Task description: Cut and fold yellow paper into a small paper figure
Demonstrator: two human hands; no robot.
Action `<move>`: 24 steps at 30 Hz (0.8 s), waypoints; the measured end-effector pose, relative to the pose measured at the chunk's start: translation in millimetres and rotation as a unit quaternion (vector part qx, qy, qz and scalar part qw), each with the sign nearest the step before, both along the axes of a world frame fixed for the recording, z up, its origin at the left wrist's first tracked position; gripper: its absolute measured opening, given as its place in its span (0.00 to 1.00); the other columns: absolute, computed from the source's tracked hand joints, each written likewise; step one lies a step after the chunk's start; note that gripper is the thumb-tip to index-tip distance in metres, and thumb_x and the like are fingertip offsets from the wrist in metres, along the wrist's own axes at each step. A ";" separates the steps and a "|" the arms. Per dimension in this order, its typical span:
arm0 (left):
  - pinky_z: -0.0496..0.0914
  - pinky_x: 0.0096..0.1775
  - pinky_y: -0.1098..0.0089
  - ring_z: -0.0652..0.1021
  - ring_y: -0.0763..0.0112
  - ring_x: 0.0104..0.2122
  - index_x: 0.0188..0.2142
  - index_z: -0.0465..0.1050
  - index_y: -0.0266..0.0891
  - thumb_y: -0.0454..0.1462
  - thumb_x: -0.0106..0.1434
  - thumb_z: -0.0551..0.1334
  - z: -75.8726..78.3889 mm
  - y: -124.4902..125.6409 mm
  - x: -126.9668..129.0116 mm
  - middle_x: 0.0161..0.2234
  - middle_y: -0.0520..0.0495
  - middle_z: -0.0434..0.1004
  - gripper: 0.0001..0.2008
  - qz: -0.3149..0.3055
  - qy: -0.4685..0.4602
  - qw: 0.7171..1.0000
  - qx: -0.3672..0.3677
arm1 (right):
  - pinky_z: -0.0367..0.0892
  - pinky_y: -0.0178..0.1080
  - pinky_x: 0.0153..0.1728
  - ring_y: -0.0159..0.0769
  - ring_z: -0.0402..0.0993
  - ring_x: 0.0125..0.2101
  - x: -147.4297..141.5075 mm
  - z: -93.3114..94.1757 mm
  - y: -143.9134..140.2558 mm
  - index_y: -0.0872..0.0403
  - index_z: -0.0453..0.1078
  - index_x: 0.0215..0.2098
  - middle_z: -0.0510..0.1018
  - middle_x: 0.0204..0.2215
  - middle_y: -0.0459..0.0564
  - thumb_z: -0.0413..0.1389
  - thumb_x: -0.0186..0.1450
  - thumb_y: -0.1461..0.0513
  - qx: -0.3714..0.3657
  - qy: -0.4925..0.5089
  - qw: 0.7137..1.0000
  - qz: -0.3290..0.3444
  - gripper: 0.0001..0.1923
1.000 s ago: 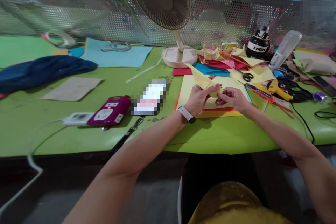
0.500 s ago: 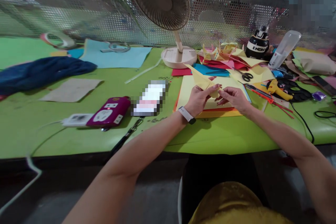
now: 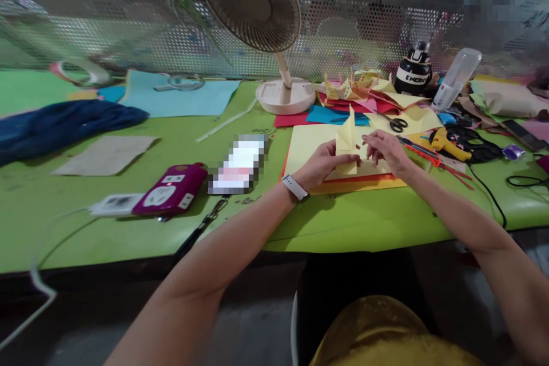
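Note:
Pinched in my left hand (image 3: 325, 163) is a piece of folded yellow paper (image 3: 346, 138), its pointed tip standing upward. My right hand (image 3: 385, 150) hovers just to the right of it, fingers curled loosely and apart, with a small gap between them and the paper. Beneath both hands lies a stack of pale yellow sheets (image 3: 306, 146) with orange sheets showing along its front edge. Part of the folded paper is hidden by my left fingers.
A fan (image 3: 285, 96) stands behind the stack. Scissors (image 3: 397, 124), a yellow glue gun (image 3: 450, 144) and a black bottle (image 3: 413, 76) lie or stand to the right. A phone (image 3: 238, 166) and a purple power socket block (image 3: 171, 189) are at left, near a blue cloth (image 3: 68, 123).
My right hand has come away from the folded yellow paper. In my left hand the paper has turned from leaning left to nearly upright. The view has shifted slightly.

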State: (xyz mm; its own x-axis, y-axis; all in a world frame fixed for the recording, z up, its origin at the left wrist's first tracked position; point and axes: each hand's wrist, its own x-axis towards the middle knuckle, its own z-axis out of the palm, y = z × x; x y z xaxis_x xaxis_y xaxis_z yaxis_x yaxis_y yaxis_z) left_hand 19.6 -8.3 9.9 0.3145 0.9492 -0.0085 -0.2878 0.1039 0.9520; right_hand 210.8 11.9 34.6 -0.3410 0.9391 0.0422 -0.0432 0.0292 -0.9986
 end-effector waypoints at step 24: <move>0.77 0.32 0.70 0.80 0.71 0.27 0.25 0.77 0.38 0.49 0.41 0.83 4.8 19.8 -25.2 0.28 0.47 0.82 0.23 0.134 0.029 0.991 0.013 | 0.68 0.32 0.19 0.25 0.65 0.15 4.2 -2.4 12.8 0.52 0.73 0.18 0.75 0.15 0.41 0.76 0.45 0.49 -0.018 0.084 0.993 -0.075 0.21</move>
